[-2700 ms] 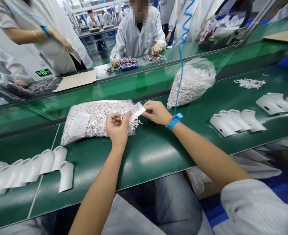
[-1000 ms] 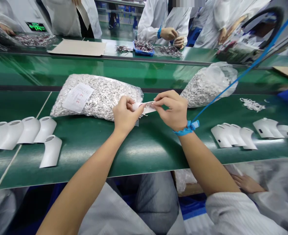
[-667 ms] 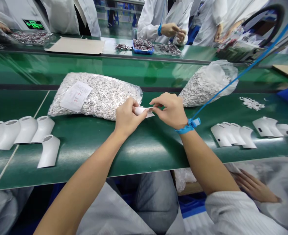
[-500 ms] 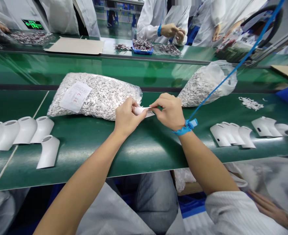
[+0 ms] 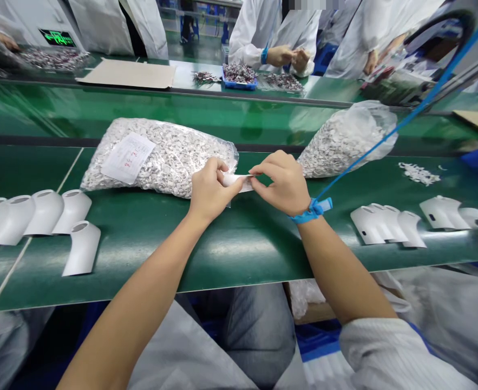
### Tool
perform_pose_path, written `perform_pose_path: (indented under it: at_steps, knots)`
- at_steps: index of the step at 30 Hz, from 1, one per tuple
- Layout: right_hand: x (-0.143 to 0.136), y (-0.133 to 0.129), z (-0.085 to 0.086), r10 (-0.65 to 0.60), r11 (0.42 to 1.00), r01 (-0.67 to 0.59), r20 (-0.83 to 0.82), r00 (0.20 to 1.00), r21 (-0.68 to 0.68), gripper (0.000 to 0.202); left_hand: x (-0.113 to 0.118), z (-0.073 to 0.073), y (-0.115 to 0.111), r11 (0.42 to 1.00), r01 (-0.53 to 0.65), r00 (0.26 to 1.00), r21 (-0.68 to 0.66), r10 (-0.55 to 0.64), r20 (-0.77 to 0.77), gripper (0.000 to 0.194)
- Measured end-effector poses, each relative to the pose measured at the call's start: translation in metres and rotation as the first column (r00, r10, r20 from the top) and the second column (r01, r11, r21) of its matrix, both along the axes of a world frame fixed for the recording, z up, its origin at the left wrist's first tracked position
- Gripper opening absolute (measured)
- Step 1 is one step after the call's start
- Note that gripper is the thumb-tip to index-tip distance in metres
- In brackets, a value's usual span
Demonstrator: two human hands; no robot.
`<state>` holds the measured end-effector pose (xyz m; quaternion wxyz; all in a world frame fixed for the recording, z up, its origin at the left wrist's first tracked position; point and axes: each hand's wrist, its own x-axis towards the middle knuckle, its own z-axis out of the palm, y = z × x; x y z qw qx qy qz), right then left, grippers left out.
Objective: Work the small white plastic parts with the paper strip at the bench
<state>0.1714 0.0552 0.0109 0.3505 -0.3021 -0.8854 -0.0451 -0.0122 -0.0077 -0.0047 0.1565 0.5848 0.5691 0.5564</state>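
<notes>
One green belt (image 5: 218,260) spreads beneath all the fingers, a filled bag (image 5: 169,157) beyond the left ones. The left hand (image 5: 207,189) clamps most of a white piece (image 5: 231,178), long axis crosswise between both hands; the right hand (image 5: 281,184) pinches its right end (some tiny bit too? cannot tell). Left fingers hide its left end.

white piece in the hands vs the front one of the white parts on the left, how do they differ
The held piece is pinched between the left hand and right hand; the front part sits on the green surface.
Fingers partly cover the held piece, while the front part shows its outline.
The front part shows an oval opening on top; none is visible on the held piece.
Both are white.
</notes>
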Motion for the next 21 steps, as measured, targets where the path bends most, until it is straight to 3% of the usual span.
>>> perform_pose_path:
  at_steps: [14,21]
  knots:
    - [0.0064,0.0036,0.0005,0.065,0.996,-0.067,0.043,0.997,0.051,0.011,-0.0025,-0.0027,0.0010,1.000,0.018,1.000,-0.010,-0.019,-0.007,0.031]
    - [0.0084,0.0063,0.0014,0.105,0.992,-0.107,-0.029,0.994,-0.060,0.006,-0.0031,-0.0026,-0.0016,1.000,0.022,0.998,-0.003,-0.022,-0.051,0.032]
